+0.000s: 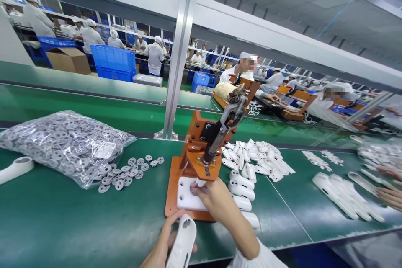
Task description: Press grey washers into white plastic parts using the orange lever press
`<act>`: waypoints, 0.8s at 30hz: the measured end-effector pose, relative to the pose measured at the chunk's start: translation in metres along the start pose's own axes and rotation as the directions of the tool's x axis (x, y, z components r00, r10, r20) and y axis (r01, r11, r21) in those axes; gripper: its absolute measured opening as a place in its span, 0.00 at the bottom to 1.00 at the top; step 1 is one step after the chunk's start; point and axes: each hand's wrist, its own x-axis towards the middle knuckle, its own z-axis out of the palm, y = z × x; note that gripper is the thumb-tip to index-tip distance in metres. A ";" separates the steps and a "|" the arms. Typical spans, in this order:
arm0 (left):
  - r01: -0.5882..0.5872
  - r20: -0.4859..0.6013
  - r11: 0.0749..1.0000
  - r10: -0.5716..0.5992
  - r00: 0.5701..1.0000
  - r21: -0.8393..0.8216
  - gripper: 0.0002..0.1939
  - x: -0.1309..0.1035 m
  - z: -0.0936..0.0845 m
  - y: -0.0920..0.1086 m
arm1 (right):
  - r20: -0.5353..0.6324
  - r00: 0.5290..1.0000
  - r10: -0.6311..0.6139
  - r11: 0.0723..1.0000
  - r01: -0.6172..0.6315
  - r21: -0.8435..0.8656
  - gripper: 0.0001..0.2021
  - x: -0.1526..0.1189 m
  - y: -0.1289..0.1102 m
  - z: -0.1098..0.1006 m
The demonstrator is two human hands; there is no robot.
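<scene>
My left hand (163, 238) holds a long white plastic housing (183, 240) at the near edge of the bench, its rounded end with an opening pointing up. My right hand (213, 199) reaches under the head of an orange press (204, 167). Its fingers are closed around a small grey disc (194, 189) on the white fixture block (185, 201). A metal toggle clamp (220, 134) stands raised above the hand. Loose grey discs (125, 173) lie left of the press. White housings (241, 190) are lined up to its right.
A clear bag of grey discs (69, 142) lies at the left, by another white part (15, 169). White parts (257, 157) are heaped behind the row. A metal post (179, 50) rises behind the press. A co-worker's hands (389, 188) are at the far right.
</scene>
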 end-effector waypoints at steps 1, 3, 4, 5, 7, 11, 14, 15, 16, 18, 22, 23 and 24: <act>-0.007 -0.020 1.000 0.008 1.000 0.024 0.57 0.000 0.003 0.005 | 0.006 1.000 0.012 1.000 -0.012 0.012 0.05 0.002 0.000 -0.001; -0.001 -0.070 0.997 0.006 0.998 0.075 0.51 0.000 0.011 0.016 | 0.014 1.000 0.027 0.999 -0.027 0.024 0.04 0.005 -0.001 -0.002; 0.006 -0.086 0.996 0.002 0.996 0.092 0.47 0.001 0.015 0.022 | 0.018 0.999 0.028 0.999 -0.029 0.034 0.04 0.007 -0.001 -0.003; 0.017 -0.095 0.995 -0.008 0.995 0.098 0.46 0.004 0.019 0.027 | 0.020 0.999 0.029 0.998 -0.029 0.047 0.04 0.009 -0.002 -0.004; 0.042 -0.102 0.995 -0.033 0.994 0.088 0.47 0.013 0.025 0.032 | 0.016 1.000 0.025 0.996 -0.026 0.082 0.07 0.010 -0.004 -0.006; -0.017 -0.165 0.999 0.023 0.986 0.040 0.52 0.036 0.034 0.032 | -0.033 0.999 0.022 0.987 -0.017 0.158 0.07 -0.006 -0.006 -0.008; -0.098 -0.231 0.995 0.093 0.968 -0.010 0.56 0.052 0.043 0.031 | -0.051 0.993 0.105 0.921 -0.078 0.382 0.16 -0.029 -0.003 -0.005; -0.102 -0.230 0.995 0.094 0.969 -0.023 0.56 0.055 0.047 0.033 | -0.036 0.991 0.132 0.876 -0.099 0.473 0.18 -0.036 -0.001 -0.004; -0.099 -0.218 0.995 0.091 0.972 -0.029 0.55 0.058 0.050 0.034 | -0.021 0.988 0.150 0.830 -0.114 0.546 0.20 -0.041 0.001 -0.003; -0.094 -0.188 0.996 0.092 0.978 0.000 0.51 0.060 0.053 0.040 | -0.019 0.986 0.168 0.794 -0.124 0.595 0.21 -0.045 0.006 -0.003; -0.019 -0.120 0.985 0.041 0.992 0.174 0.45 0.056 0.046 0.052 | -0.003 0.986 0.169 0.819 -0.139 0.556 0.19 -0.035 0.008 -0.005; 0.008 -0.122 0.973 0.021 0.992 0.230 0.45 0.053 0.042 0.055 | 0.013 0.985 0.173 0.822 -0.151 0.548 0.19 -0.031 0.007 -0.005; 0.020 -0.123 0.956 0.017 0.992 0.293 0.44 0.050 0.038 0.058 | 0.027 0.982 0.185 0.821 -0.170 0.545 0.18 -0.028 0.006 -0.005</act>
